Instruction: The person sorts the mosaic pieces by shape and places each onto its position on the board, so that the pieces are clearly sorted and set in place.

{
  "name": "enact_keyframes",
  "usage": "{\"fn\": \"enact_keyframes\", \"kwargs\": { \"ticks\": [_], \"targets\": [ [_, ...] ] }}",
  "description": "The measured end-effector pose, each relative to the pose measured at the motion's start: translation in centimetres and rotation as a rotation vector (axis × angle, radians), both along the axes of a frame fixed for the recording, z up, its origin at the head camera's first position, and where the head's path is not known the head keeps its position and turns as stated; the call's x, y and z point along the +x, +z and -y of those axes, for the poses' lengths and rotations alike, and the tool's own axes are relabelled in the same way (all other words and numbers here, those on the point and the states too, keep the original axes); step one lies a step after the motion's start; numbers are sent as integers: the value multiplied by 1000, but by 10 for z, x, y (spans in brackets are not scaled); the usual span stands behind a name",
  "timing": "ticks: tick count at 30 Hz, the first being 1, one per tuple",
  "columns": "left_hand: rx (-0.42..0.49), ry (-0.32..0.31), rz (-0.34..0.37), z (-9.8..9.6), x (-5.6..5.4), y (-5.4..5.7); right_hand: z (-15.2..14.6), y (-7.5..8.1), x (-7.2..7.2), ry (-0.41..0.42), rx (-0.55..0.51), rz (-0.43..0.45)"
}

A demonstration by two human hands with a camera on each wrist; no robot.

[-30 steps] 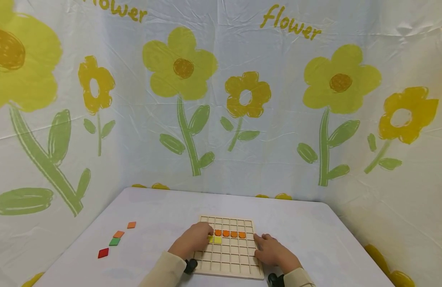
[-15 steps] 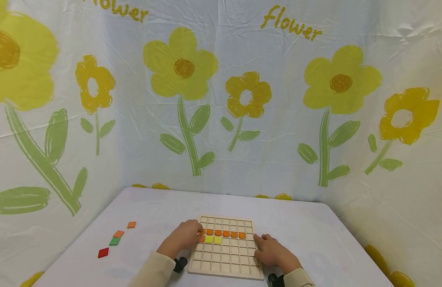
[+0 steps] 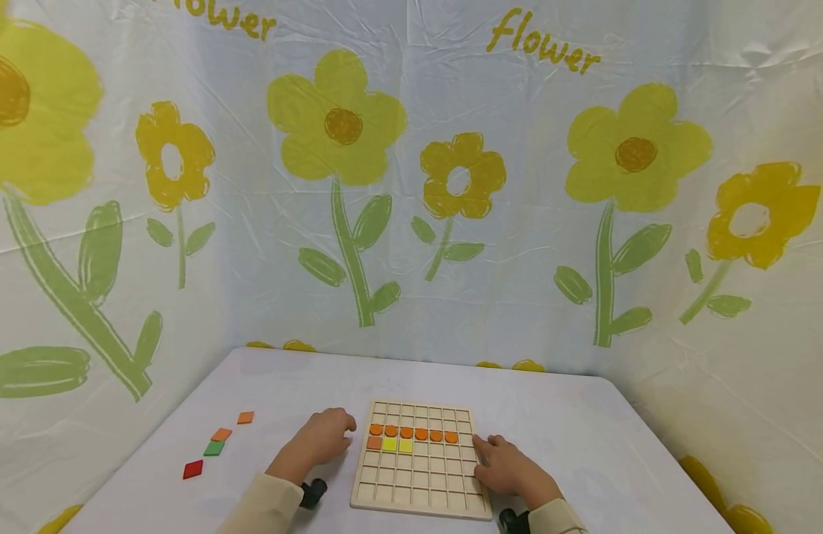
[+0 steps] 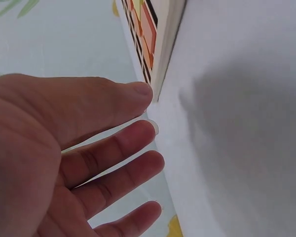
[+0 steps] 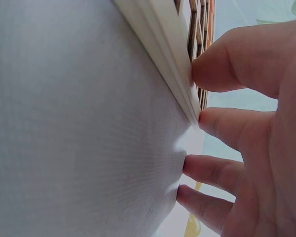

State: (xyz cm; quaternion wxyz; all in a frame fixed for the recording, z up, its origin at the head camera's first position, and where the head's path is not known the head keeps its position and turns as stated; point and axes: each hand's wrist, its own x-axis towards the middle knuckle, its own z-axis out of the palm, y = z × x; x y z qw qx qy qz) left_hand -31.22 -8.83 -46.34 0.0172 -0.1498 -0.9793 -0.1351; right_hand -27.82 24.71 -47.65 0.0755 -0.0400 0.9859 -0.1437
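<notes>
A wooden grid board (image 3: 421,489) lies on the table, with a row of several orange discs (image 3: 421,434) in its cells. In the row just nearer sit an orange square tile (image 3: 374,443) and two yellow square tiles (image 3: 398,445). My left hand (image 3: 320,436) is off the board's left edge, holding nothing, and its fingers (image 4: 133,136) are spread and relaxed in the left wrist view. Against the right edge rests my right hand (image 3: 507,469). The right wrist view has its thumb and forefinger (image 5: 222,123) touching the board's rim, the other fingertips down at the table.
Left of the board lie several loose diamond-shaped tiles: a red tile (image 3: 193,469), a green tile (image 3: 214,448) and two orange tiles (image 3: 221,434). A white table (image 3: 304,386) carries everything. Behind and beside it hangs a flower-print cloth (image 3: 411,297).
My left hand has moved left from the disc row, off the board. The orange square and the leftmost discs, hidden by it before, now show. The right hand has stayed at the edge.
</notes>
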Motion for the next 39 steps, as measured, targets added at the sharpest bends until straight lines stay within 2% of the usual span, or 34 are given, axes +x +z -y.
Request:
{"fn": "enact_keyframes", "kwargs": {
  "ticks": [16, 24, 30, 39],
  "targets": [
    [-27, 47, 26, 49, 5, 4, 1, 1, 1, -12, 1, 11],
    [-11, 97, 83, 76, 10, 10, 1, 2, 2, -12, -2, 14],
    [27, 126, 95, 93, 13, 8, 1, 2, 2, -9, -13, 18],
    [22, 111, 22, 119, 21, 8, 0, 2, 1, 0, -13, 13]
  ]
}}
